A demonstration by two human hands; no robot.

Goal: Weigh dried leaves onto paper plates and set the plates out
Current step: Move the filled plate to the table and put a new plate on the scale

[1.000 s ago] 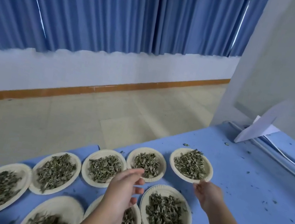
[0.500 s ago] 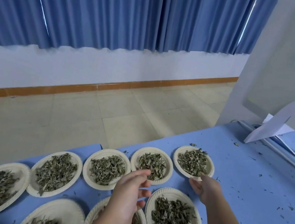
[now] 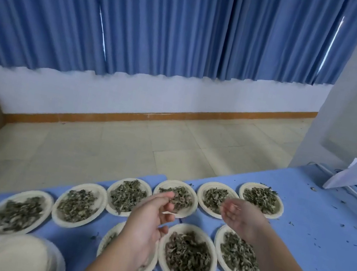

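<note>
Paper plates [image 3: 279, 209] heaped with dried leaves [image 3: 127, 194] lie in two rows on the blue tabletop [image 3: 322, 230]. Both hands hover above them. The right hand [image 3: 241, 217] is spread, palm turned inward. The left hand [image 3: 148, 222] has loosely curled fingers; blur hides whether it pinches leaves.

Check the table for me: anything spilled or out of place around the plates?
Yes, but it's minor. Loose leaf crumbs are scattered over the blue tablecloth to the right of the plates, with a few near the folded white paper. The filled plates themselves sit flat in rows, and none is tipped.
</note>
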